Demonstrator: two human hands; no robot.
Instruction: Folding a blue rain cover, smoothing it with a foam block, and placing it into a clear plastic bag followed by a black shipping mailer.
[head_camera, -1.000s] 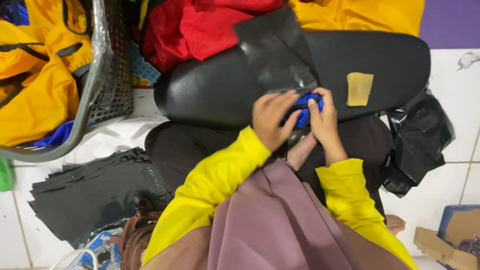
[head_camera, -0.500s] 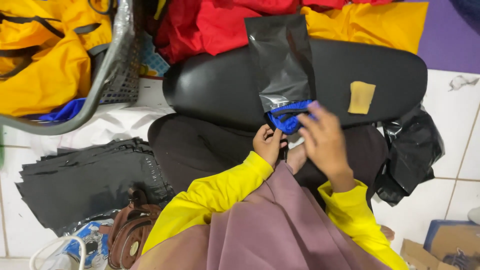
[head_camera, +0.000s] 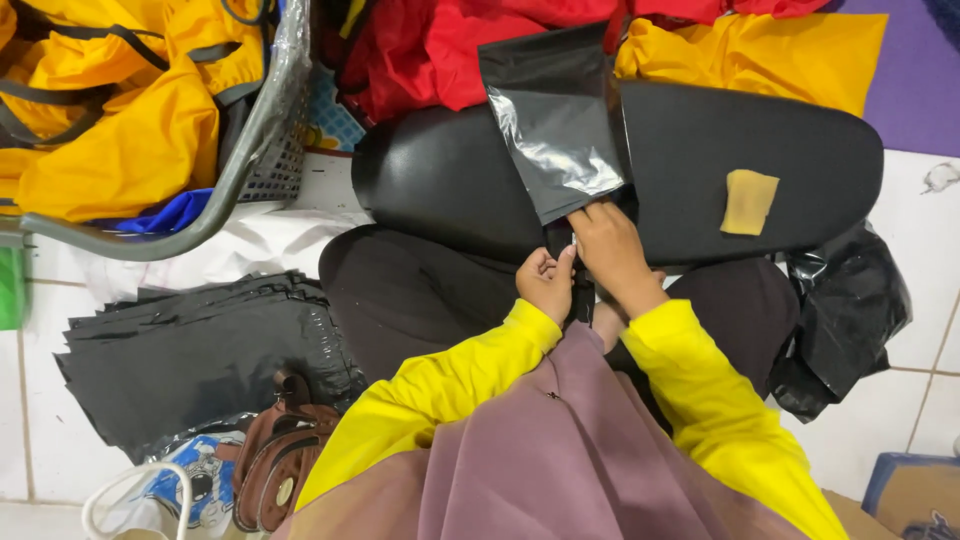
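Observation:
A black plastic mailer bag (head_camera: 556, 120) lies lengthwise on a long black oval board (head_camera: 700, 160) across my lap. My left hand (head_camera: 546, 282) pinches the bag's near edge. My right hand (head_camera: 612, 252) presses down on the bag's opening, fingers closed on it. The blue item seen earlier is hidden, out of sight inside the bag or under my hands. Both sleeves are yellow.
A stack of black mailer bags (head_camera: 195, 350) lies on the floor at left. A grey basket (head_camera: 255, 130) with yellow garments stands at upper left. Red and yellow clothes (head_camera: 440, 50) pile behind the board. A crumpled black bag (head_camera: 845, 310) sits at right, a brown bag (head_camera: 275, 460) below left.
The blue item held at the bag's mouth has gone from sight. The bag now lies flatter and further up the board, and both hands have closed on its near edge.

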